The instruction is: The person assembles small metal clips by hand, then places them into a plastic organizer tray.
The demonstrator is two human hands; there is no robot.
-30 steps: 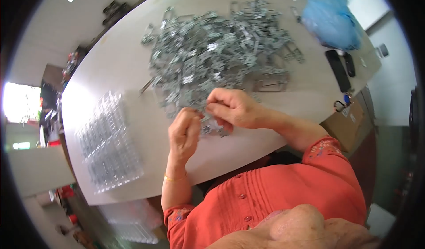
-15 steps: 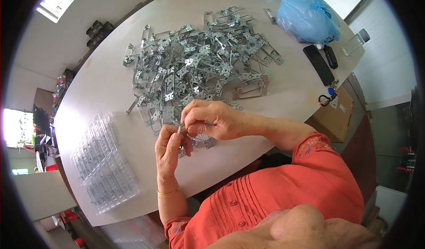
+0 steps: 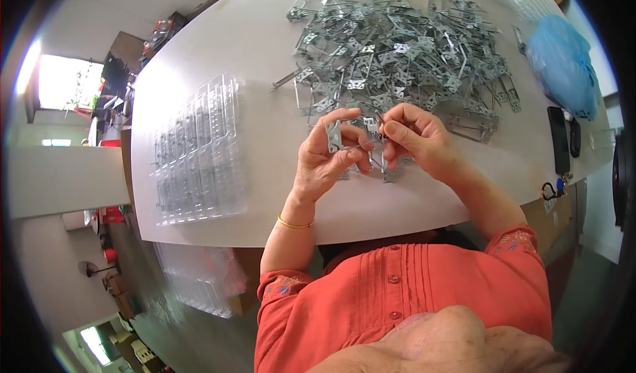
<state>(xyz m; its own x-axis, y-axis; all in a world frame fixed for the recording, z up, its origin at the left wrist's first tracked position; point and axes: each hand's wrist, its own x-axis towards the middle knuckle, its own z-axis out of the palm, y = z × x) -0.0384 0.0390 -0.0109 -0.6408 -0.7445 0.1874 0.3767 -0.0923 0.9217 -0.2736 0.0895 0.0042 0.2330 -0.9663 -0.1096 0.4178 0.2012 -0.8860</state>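
Observation:
My left hand (image 3: 322, 158) is closed on a thin metal bracket, whose holed plate (image 3: 333, 136) shows between thumb and forefinger. A thin rod runs from that side toward the other hand. My right hand (image 3: 424, 141) pinches metal at the opposite side, thumb against forefinger. Its fingertips partly hide what they grip, and whether both hands hold one single piece is hard to see. Just beyond my hands spreads a large heap of similar metal brackets (image 3: 397, 48), with plates and rods tangled together. A few more brackets lie under my hands, partly covered.
Clear plastic trays (image 3: 199, 154) with metal parts in their slots lie at the left of the white table (image 3: 278, 42). A blue plastic bag (image 3: 563, 65), a black phone (image 3: 558, 138) and keys (image 3: 553, 189) are at the right. Plastic trays (image 3: 199, 273) also sit below the table edge.
The view has turned left, so the heap and bag sit farther right. My hands have moved apart, and a bracket plate now shows in my left fingers.

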